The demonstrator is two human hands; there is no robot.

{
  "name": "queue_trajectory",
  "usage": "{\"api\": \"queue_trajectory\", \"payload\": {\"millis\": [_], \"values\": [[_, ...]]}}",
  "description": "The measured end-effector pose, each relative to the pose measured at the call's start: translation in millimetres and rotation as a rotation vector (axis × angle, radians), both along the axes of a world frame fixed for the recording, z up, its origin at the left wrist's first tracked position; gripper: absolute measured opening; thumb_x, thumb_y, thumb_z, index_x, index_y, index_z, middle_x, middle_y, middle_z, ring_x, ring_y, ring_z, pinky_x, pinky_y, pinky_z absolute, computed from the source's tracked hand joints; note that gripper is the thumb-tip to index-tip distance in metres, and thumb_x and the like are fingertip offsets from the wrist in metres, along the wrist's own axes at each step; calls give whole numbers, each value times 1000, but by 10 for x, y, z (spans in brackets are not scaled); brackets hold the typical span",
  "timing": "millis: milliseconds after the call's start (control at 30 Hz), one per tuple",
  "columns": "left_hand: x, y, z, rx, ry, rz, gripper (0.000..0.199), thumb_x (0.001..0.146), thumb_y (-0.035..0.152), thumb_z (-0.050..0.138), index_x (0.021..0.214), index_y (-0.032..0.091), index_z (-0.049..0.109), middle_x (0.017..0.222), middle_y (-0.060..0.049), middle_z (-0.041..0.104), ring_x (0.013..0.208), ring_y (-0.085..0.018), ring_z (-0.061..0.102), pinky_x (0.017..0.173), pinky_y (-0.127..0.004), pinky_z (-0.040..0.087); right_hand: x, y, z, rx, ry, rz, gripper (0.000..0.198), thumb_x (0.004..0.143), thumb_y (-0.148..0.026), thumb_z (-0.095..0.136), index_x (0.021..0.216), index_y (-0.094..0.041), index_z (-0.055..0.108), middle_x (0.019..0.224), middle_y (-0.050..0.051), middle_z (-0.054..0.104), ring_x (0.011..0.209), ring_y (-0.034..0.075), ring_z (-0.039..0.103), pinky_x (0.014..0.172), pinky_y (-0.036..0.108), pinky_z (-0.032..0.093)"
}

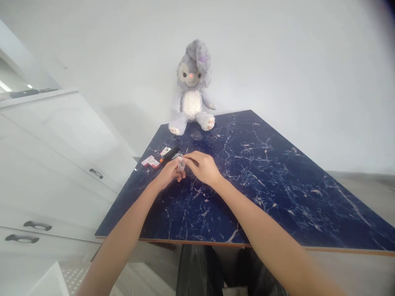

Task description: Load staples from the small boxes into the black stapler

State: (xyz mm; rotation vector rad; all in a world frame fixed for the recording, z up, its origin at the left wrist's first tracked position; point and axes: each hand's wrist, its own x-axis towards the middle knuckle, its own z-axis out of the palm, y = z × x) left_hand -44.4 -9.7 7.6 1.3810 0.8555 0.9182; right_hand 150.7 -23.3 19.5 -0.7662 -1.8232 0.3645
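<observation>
My left hand (169, 174) is closed on a small, see-through plastic packet (181, 165) with a whitish edge, held just above the blue table. From the other side my right hand (204, 167) pinches the packet's upper edge between thumb and fingertips. What is inside the packet is too small to make out. Just beyond the left hand lies a black, elongated object (171, 153) with an orange end; its kind is unclear. Beside it are a red-and-white printed card or small pack (150, 161) and a white one with dark print (165, 151).
A grey plush rabbit (191, 102) sits at the table's far edge against the wall. The dark blue marble-patterned table (265, 176) spreads out to the right. White cabinets (58, 164) with dark handles stand close on the left.
</observation>
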Motion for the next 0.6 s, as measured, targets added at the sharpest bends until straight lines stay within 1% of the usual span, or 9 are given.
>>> {"api": "queue_trajectory", "payload": {"millis": [100, 200, 300, 367, 400, 467, 533, 567, 600], "values": [[-7, 19, -14, 6, 13, 23, 52, 90, 65, 54, 97, 14, 62, 75, -4, 62, 57, -14, 63, 41, -21, 46, -4, 9, -21, 5, -20, 2, 23, 100, -31, 53, 105, -24, 75, 95, 4, 74, 85, 16, 67, 80, 27, 50], [-8, 34, -33, -11, -6, 25, 54, 90, 67, 50, 100, 15, 61, 81, -4, 63, 57, -14, 62, 41, -22, 46, 5, 28, -57, 52, -54, -30, 25, 101, -28, 51, 108, -24, 74, 102, 4, 74, 92, 17, 67, 86, 28, 51], [4, 31, -35, -30, -28, 29, 57, 89, 70, 47, 103, 16, 60, 84, -4, 63, 56, -13, 60, 40, -23, 45, 27, 40, -70, 122, -158, -90, 27, 102, -28, 49, 117, -24, 72, 111, 6, 73, 100, 19, 66, 92, 31, 51], [16, 19, -28, -10, 7, 61, 55, 89, 69, 48, 100, 17, 59, 79, -3, 62, 52, -13, 58, 39, -23, 44, 34, 26, -63, 157, -247, -94, 29, 101, -28, 49, 121, -25, 69, 114, 6, 72, 101, 20, 66, 92, 32, 52], [20, 12, -21, 15, 51, 84, 53, 88, 68, 49, 97, 17, 59, 74, -2, 61, 50, -12, 57, 39, -23, 43, 32, 13, -62, 168, -275, -80, 29, 101, -28, 49, 122, -25, 69, 115, 6, 72, 102, 20, 66, 92, 33, 52], [9, 8, 4, 98, 182, 131, 46, 88, 63, 53, 90, 17, 59, 63, 1, 57, 45, -12, 54, 41, -22, 42, 14, -12, -77, 160, -263, -50, 28, 101, -29, 49, 121, -26, 69, 116, 6, 72, 103, 21, 66, 94, 33, 52], [-52, 24, 53, 217, 309, 198, 40, 89, 57, 54, 82, 18, 59, 53, 4, 52, 42, -11, 51, 43, -22, 39, -20, -12, -134, 89, -179, -63, 29, 101, -32, 49, 123, -24, 66, 115, 6, 71, 98, 19, 67, 92, 33, 53], [-110, 39, 86, 278, 351, 274, 38, 89, 54, 53, 79, 18, 59, 50, 4, 51, 42, -11, 50, 44, -22, 38, -42, 6, -179, 34, -141, -88, 31, 101, -33, 48, 125, -23, 64, 113, 6, 71, 91, 19, 68, 88, 33, 54], [-186, 58, 121, 340, 371, 400, 35, 89, 51, 53, 77, 18, 59, 49, 5, 50, 44, -12, 50, 47, -23, 38, -68, 36, -233, -21, -115, -121, 32, 100, -34, 48, 126, -22, 63, 111, 7, 71, 84, 18, 68, 84, 34, 55]]}}
